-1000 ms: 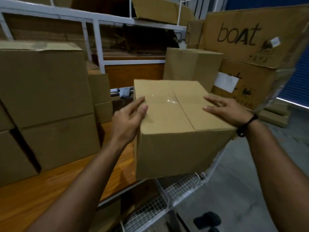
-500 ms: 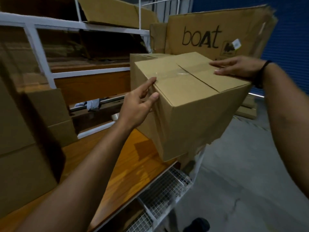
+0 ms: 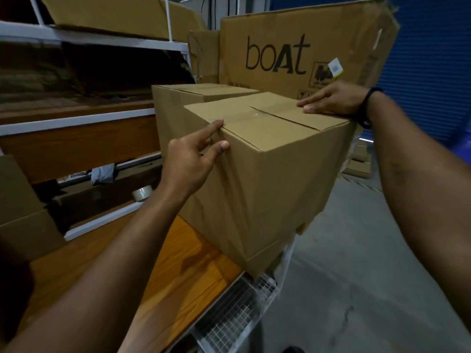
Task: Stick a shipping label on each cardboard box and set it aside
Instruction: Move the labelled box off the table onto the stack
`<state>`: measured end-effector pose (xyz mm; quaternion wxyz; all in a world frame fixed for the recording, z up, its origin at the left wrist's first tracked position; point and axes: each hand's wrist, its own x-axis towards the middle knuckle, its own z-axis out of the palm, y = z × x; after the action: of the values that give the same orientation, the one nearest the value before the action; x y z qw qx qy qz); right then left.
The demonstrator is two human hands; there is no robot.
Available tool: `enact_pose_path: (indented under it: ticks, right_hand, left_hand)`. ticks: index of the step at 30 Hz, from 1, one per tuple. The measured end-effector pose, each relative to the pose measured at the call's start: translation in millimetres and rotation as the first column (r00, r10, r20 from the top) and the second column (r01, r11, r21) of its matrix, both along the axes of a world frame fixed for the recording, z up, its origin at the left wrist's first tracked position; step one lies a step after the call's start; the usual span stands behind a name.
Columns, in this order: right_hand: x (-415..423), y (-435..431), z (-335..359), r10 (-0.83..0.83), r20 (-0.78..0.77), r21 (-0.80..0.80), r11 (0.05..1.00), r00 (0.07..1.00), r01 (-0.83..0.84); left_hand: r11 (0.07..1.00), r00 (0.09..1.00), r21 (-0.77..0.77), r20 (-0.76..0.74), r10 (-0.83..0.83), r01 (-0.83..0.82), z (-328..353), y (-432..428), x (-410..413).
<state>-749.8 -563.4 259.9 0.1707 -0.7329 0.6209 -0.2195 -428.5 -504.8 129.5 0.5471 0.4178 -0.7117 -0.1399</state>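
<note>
A plain brown cardboard box (image 3: 275, 174), taped along its top seam, sits at the right end of the wooden shelf (image 3: 178, 271). My left hand (image 3: 193, 159) presses against its left side, fingers at the top edge. My right hand (image 3: 334, 99) lies flat on the far right of its top, a black band on the wrist. Both hands hold the box between them. No label shows on the faces I can see. A second similar box (image 3: 193, 98) stands right behind it, touching.
A big flattened "boAt" carton (image 3: 293, 47) leans at the back right. White shelf rails (image 3: 76, 121) run at the left, with a tape roll (image 3: 142, 193) under one. More boxes (image 3: 23, 220) sit at the far left. Grey floor (image 3: 356, 276) and a wire mesh shelf (image 3: 229, 317) lie below.
The box has travelled right along the shelf and now stands in front of the second box. Both hands kept hold of it, and my view has swung right.
</note>
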Motion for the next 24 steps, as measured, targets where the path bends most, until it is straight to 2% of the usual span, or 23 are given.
enact_pose_path:
  ticks: [4,11,15,17,20,21,24]
  right_hand:
    - [-18.1,-32.9,0.7,0.042,0.047,-0.01,0.999,0.998,-0.042]
    - [-39.1,-74.5,-1.6,0.145,-0.017,-0.034,0.989,0.989,-0.145]
    - [-42.8,-85.7,-2.0,0.137,-0.063,-0.154,0.977,0.989,-0.146]
    - [-41.2,-77.0,-2.4,0.15,-0.05,-0.287,0.945,0.988,-0.158]
    - [-35.2,-41.4,-18.4,0.32,0.084,-0.398,0.879,0.944,-0.263]
    - [-33.9,-29.1,-30.0,0.378,0.064,-0.416,0.852,0.924,-0.319]
    - [-29.2,-5.4,-64.8,0.413,-0.187,-0.506,0.737,0.892,-0.447]
  left_hand:
    - [0.997,0.997,-0.011,0.03,0.076,-0.076,4.8,-11.1,-18.3]
    - [0.942,0.915,-0.068,0.222,0.335,-0.329,2.5,-21.0,-63.0]
    - [0.916,0.896,-0.027,0.202,0.396,-0.4,1.1,-23.7,-83.5]
    - [0.924,0.913,0.0,0.152,0.379,-0.383,-2.2,-21.1,-91.4]
    - [0.969,0.968,0.063,0.095,0.233,-0.24,-17.9,-13.3,-99.6]
    - [0.978,0.977,0.079,0.106,0.186,-0.195,-24.9,-10.5,-102.6]
    - [0.979,0.97,0.098,0.187,0.157,-0.178,-39.5,-6.0,-112.7]
